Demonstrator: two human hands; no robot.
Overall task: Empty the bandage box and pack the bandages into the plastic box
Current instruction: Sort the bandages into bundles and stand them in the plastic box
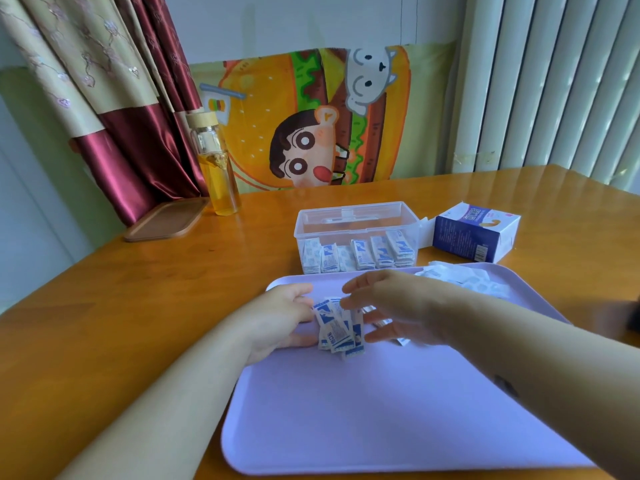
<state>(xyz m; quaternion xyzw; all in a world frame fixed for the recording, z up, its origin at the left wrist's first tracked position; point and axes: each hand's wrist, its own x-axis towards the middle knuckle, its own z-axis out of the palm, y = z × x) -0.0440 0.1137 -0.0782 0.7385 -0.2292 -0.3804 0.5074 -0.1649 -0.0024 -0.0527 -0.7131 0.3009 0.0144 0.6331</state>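
Blue-and-white wrapped bandages [337, 329] stand bunched on the lilac tray [381, 410].

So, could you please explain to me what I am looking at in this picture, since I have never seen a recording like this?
There is no machine here: a person works with bare hands, and the single picture comes from a camera worn on the head, looking forward and down. The left hand grips a bundle of bandages standing on a lilac tray, while the right hand, fingers spread and blurred, touches it from the other side. Behind the tray sit the clear plastic box, already partly filled with rows of bandages, and the bandage box, lying on its side. More loose bandages lie at the tray's far right corner. Everything rests on a wooden table.
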